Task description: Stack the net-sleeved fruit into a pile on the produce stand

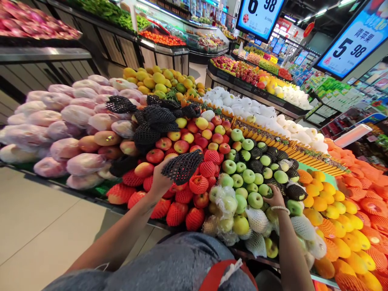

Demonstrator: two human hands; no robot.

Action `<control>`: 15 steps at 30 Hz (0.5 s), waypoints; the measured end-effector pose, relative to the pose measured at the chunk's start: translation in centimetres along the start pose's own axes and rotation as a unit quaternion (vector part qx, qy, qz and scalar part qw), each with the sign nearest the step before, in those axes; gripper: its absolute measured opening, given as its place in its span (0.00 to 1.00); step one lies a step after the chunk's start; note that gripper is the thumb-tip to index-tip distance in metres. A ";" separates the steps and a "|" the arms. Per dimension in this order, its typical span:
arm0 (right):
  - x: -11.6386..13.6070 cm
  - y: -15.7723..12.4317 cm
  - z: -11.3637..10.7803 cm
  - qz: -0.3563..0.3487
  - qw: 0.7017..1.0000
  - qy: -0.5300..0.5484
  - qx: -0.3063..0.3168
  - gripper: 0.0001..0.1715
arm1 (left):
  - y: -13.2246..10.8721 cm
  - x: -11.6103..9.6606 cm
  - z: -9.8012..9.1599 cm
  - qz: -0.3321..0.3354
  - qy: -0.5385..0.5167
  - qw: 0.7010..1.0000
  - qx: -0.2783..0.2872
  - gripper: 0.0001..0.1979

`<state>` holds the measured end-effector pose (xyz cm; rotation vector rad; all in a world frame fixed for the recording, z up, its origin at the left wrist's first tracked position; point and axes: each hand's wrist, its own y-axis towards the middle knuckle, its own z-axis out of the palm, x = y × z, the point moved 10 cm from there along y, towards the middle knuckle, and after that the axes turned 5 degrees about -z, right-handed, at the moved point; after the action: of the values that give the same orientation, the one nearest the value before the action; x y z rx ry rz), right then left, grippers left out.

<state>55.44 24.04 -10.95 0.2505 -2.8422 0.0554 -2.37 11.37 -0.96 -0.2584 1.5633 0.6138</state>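
My left hand [162, 178] is closed on a black foam net sleeve [183, 166], which sticks out to the right above the red apples [154, 155]. Close to that hand are apples in red foam nets [199, 184]. Among the green apples [255, 199], my right hand [275, 197], with a beaded bracelet at the wrist, has its fingers curled around one green apple [265, 190]. Several green apples behind it wear black nets [256, 166]. A heap of loose black foam nets [154, 121] lies at the back of the red apples.
Bagged pink fruit [75, 113] is piled at the left, yellow mangoes [157, 81] behind. Orange fruit [339, 222] fills the right side. A yellow picket divider [273, 135] runs behind the green apples. White-netted fruit [256, 220] lies at the front edge. Price screens [354, 44] hang above.
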 end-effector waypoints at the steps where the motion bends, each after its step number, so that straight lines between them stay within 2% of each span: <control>1: -0.2 -0.2 0.0 0.001 1.000 0.021 -0.018 0.41 | 0.1 -0.1 -0.2 0.000 -0.004 1.000 -0.002 0.13; 3: -0.6 -0.4 0.4 0.010 0.999 0.037 -0.025 0.39 | 0.2 -0.1 -0.6 -0.003 -0.012 1.000 -0.008 0.13; 7: -0.8 0.1 1.3 0.050 0.999 -0.011 0.016 0.38 | 0.5 -0.2 -0.8 -0.003 -0.013 1.000 -0.012 0.14; 10: -0.7 0.6 1.4 0.075 0.996 -0.030 0.022 0.38 | 0.7 -0.4 -0.9 0.006 -0.001 1.000 -0.018 0.14; 12: -0.7 0.7 1.5 0.085 0.996 -0.032 0.018 0.39 | 1.1 -0.3 -1.8 0.015 0.010 0.999 -0.048 0.16; 15: -0.9 0.3 1.8 0.094 0.995 -0.030 0.013 0.41 | 2.2 0.6 -5.2 0.024 0.043 0.988 -0.146 0.19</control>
<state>55.78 24.35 -12.93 -0.0113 -2.9174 0.1265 -7.99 10.62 -1.15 -0.4745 1.5627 0.8812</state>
